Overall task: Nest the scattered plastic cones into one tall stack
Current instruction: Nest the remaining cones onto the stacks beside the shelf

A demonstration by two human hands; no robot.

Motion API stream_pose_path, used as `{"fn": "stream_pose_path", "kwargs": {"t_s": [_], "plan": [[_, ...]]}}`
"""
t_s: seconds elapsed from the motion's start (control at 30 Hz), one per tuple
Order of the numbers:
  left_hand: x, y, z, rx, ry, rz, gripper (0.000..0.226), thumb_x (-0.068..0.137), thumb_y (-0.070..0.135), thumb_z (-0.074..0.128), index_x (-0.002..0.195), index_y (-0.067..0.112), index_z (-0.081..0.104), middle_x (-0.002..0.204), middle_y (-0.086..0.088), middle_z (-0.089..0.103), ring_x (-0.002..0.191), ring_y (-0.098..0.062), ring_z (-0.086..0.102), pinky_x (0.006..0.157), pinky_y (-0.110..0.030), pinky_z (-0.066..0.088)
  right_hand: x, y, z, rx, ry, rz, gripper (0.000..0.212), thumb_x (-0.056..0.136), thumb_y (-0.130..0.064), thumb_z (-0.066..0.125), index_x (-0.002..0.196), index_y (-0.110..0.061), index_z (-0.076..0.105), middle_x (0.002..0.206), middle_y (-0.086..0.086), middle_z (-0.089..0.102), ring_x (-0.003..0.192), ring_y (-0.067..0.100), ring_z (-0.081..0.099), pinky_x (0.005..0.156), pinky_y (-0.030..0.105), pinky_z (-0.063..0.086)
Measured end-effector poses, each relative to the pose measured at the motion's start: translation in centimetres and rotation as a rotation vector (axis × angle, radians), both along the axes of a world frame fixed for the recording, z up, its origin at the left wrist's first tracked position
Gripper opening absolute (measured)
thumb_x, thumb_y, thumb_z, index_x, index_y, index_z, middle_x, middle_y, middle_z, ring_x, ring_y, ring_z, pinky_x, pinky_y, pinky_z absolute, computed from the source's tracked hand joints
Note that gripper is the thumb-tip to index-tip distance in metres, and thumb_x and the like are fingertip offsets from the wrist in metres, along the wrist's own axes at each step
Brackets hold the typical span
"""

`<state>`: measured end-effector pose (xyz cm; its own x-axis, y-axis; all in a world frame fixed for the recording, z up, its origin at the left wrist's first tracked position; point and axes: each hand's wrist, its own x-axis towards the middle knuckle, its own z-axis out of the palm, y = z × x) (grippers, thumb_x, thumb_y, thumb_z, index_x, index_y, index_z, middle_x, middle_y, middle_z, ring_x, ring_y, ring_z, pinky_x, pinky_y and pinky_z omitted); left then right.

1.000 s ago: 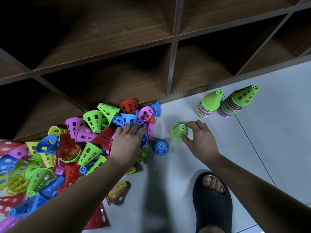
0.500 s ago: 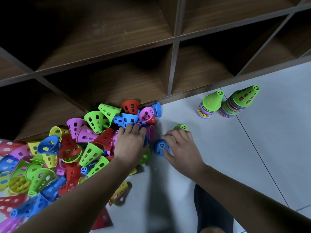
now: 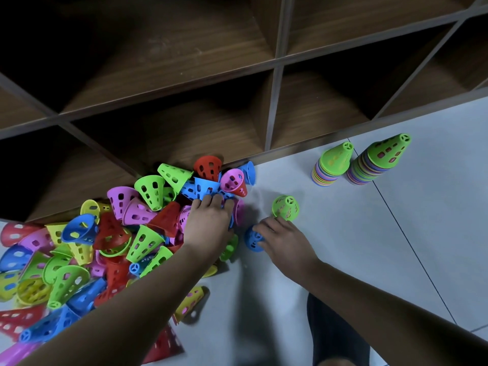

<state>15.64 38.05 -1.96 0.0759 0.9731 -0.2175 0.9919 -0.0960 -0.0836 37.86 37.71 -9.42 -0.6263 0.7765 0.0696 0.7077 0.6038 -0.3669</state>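
My right hand point(image 3: 285, 241) has left the small green plastic cone point(image 3: 285, 211) standing on the floor and now grips the blue plastic cone point(image 3: 252, 240).

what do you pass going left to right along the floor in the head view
pile of loose cones → blue cone → lone green cone → shorter stack → taller stack

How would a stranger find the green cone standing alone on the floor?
Look at the grey floor before the wooden shelf, between the cone pile and two stacks. The green cone stands there, just beyond the right hand, upright and alone.
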Motion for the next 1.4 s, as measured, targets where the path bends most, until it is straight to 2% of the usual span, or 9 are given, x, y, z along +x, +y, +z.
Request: {"fn": "stream_pose_path", "kwargs": {"t_s": [0.23,0.37,0.43,0.5,0.63,0.83,1.03,1.23,1.4], "plan": [[-0.9,0.0,2.0,0.149,-0.199,0.063,0.069,0.074,0.062,0.082,0.128,0.022,0.067,0.114,-0.008,0.07,0.1,-0.035,0.068,0.089,-0.044,0.054,0.9,0.0,1.1,0.051,0.109,-0.06,0.009,0.1,-0.021,0.061,0.106,-0.017,0.066,0.101,-0.002,0.064,0.092,0.026,0.059,0.086,0.039,0.053],[-1.3,-0.1,3.7,0.205,-0.358,0.169,0.07,0.076,0.064,0.083,0.132,0.027,0.064,0.115,-0.003,0.069,0.091,-0.027,0.068,0.077,-0.04,0.059,1.2,-0.4,1.4,-0.06,0.083,-0.057,0.038,0.094,-0.032,0.066,0.131,-0.021,0.064,0.121,-0.003,0.063,0.108,0.024,0.06,0.094,0.036,0.053],[-1.6,-0.3,4.3,0.221,-0.436,0.215,0.069,0.076,0.067,0.083,0.131,0.03,0.062,0.115,-0.001,0.068,0.087,-0.022,0.069,0.072,-0.037,0.061,0.9,-0.7,1.2,-0.129,0.085,-0.047,0.046,0.09,-0.036,0.067,0.134,-0.025,0.063,0.124,-0.003,0.061,0.107,0.024,0.062,0.088,0.034,0.055],[-1.9,-0.6,4.7,0.228,-0.532,0.25,0.069,0.075,0.069,0.083,0.129,0.033,0.061,0.116,0.003,0.067,0.096,-0.014,0.068,0.076,-0.031,0.061,0.4,-0.9,0.9,-0.154,0.077,-0.027,0.049,0.087,-0.041,0.066,0.134,-0.027,0.063,0.122,-0.003,0.061,0.103,0.023,0.064,0.081,0.033,0.056],[-1.8,-1.1,5.1,0.21,-0.708,0.362,0.069,0.073,0.068,0.085,0.126,0.028,0.067,0.108,0.009,0.068,0.096,-0.002,0.065,0.078,-0.011,0.051,-1.0,-1.1,-0.6,-0.088,0.006,0.061,0.042,0.094,-0.044,0.058,0.133,-0.029,0.064,0.12,-0.003,0.063,0.099,0.023,0.06,0.091,0.035,0.056],[-1.4,-0.8,4.8,0.14,-0.813,0.46,0.079,0.07,0.074,0.085,0.132,0.029,0.068,0.114,0.013,0.071,0.106,-0.001,0.065,0.089,-0.021,0.056,-1.3,-0.8,-1.7,-0.023,-0.002,0.103,0.039,0.091,-0.038,0.069,0.127,-0.024,0.061,0.11,-0.004,0.067,0.1,0.021,0.059,0.087,0.037,0.055],[-1.1,-0.3,4.3,0.119,-0.997,0.554,0.074,0.068,0.072,0.087,0.128,0.032,0.073,0.119,0.016,0.073,0.111,0.005,0.065,0.097,-0.024,0.057,1.1,0.2,2.3,-0.084,0.267,-0.195,0.036,0.102,-0.041,0.063,0.127,-0.014,0.067,0.115,0.001,0.069,0.108,0.028,0.06,0.099,0.039,0.049],[1.7,0.9,2.9,0.142,-1.202,0.644,0.07,0.064,0.069,0.093,0.121,0.033,0.077,0.116,0.012,0.077,0.104,-0.005,0.075,0.096,-0.038,0.061,6.1,1.1,7.9,-0.048,0.433,-0.474,0.034,0.102,-0.028,0.071,0.132,-0.014,0.063,0.118,-0.006,0.065,0.107,0.022,0.057,0.091,0.038,0.051],[6.8,2.0,1.7,0.194,-1.27,0.589,0.057,0.07,0.046,0.099,0.12,0.031,0.077,0.116,0.015,0.071,0.107,0.002,0.069,0.098,-0.024,0.056,9.0,2.4,9.4,-0.04,0.478,-0.629,0.035,0.103,-0.033,0.067,0.134,-0.019,0.062,0.115,-0.014,0.059,0.098,0.016,0.053,0.087,0.026,0.044]]}}
